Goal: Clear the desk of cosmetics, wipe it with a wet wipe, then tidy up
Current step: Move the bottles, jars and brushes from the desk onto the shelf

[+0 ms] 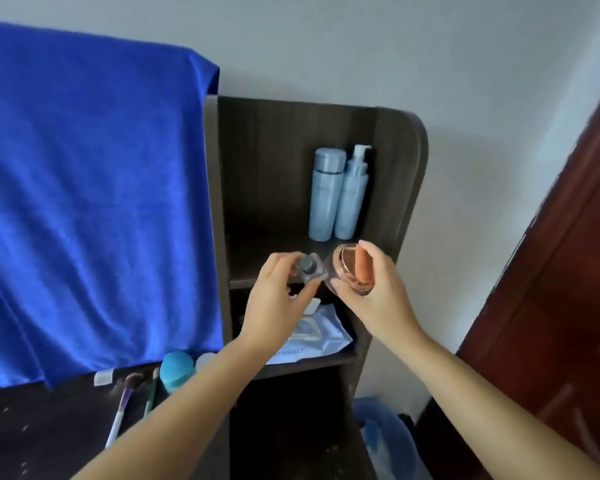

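L hand [278,299] grips small bottle [310,268], R hand [378,292] pink jar [350,271]; two blue bottles [338,195] behind.

Two pale blue bottles, one capped [327,194] and one with a pump [353,192], at the shelf's right rear corner. One wipes pack [317,332] on the lower shelf. Two brushes [123,407] [152,393] and one teal jar [176,370] by the table's rear edge. One small clear bottle [310,268], one peach jar [352,273], one per hand.

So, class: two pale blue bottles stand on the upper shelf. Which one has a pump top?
The right-hand bottle, nearest the shelf's side wall: it has a white pump. The left bottle has a plain cap.
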The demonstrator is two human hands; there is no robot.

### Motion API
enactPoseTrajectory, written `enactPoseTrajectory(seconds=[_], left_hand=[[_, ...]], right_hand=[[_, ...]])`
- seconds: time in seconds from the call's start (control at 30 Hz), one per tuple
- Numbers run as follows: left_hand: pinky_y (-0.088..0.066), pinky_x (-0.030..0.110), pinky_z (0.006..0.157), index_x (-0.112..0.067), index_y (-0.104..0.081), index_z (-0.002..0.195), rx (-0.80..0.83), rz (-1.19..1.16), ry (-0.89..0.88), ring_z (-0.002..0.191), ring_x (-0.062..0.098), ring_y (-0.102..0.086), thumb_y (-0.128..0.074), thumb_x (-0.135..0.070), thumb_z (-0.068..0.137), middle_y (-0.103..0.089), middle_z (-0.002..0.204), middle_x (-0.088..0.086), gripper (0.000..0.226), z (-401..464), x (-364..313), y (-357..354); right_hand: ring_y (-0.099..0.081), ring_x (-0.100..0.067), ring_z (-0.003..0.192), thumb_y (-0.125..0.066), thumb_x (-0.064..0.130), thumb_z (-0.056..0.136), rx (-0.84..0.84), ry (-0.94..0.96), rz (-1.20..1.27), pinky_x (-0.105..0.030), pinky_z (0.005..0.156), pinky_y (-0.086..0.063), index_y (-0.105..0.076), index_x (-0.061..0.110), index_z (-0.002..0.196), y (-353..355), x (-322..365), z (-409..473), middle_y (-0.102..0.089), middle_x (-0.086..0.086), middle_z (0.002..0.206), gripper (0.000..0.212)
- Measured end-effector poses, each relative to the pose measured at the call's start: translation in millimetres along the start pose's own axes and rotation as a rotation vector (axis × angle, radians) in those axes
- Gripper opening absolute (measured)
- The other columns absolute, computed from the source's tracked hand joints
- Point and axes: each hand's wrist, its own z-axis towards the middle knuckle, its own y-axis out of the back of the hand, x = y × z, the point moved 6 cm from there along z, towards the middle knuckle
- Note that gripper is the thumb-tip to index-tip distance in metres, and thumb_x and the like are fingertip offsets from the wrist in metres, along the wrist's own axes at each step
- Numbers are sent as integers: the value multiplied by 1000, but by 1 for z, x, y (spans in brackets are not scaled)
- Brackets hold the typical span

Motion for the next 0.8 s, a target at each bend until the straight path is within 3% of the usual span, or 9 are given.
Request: enactPoseTrajectory(seconds=[0.17, 0.37, 0.43, 0.5, 0.53, 0.67, 0.8], left_hand=[[-50, 34, 86, -14, -56, 118, 42, 142, 97, 99, 16, -55, -64, -33, 83, -57, 109, 1, 40, 50, 14, -30], [-46, 44, 89, -9, -57, 117, 173, 373, 124, 103, 25, -53, -61, -38, 84, -59, 111, 8, 44, 68, 21, -51], [-46, 44, 86, -10, -60, 109, 182, 374, 134, 100, 26, -53, -61, -38, 84, -60, 105, 9, 38, 71, 21, -54], [-46, 45, 85, -13, -61, 105, 177, 353, 142, 99, 26, -53, -62, -38, 84, -61, 101, 8, 32, 73, 21, -58], [-46, 45, 85, -14, -61, 106, 172, 342, 142, 99, 26, -53, -62, -37, 84, -61, 101, 8, 32, 74, 21, -60], [-44, 46, 91, -13, -54, 117, 128, 315, 183, 104, 27, -53, -63, -31, 84, -61, 110, 9, 38, 78, 18, -66], [-41, 44, 94, -13, -48, 120, 150, 315, 201, 109, 27, -50, -62, -31, 85, -59, 114, 9, 41, 80, 19, -67]], right_hand=[[-47, -9, 99, -71, 31, 78, 70, -50, -92, -15, 77, -36, -39, 18, 132, 10, -8, 46, -43, 2, 118, 64], [-53, -22, 93, -69, 32, 79, 161, -57, -248, -25, 74, -39, -46, 9, 111, -10, -28, 71, -48, -14, 116, 46], [-48, -27, 115, -64, 32, 84, 194, -23, -343, -31, 87, -43, -45, 8, 120, -10, -27, 74, -42, -17, 132, 48], [-24, -29, 139, -59, 29, 89, 226, 51, -516, -38, 105, -35, -43, 8, 129, -8, -21, 75, -25, -15, 150, 48], [-20, -28, 141, -57, 27, 90, 231, 94, -588, -39, 107, -34, -44, 8, 130, -6, -17, 76, -24, -13, 151, 46], [-42, -26, 123, -56, 19, 90, 258, 148, -659, -38, 92, -44, -46, 10, 126, -4, -13, 80, -46, -7, 133, 38], [-41, -24, 126, -55, 17, 90, 235, 147, -623, -35, 94, -43, -43, 12, 130, -5, -12, 79, -43, -6, 138, 42]])
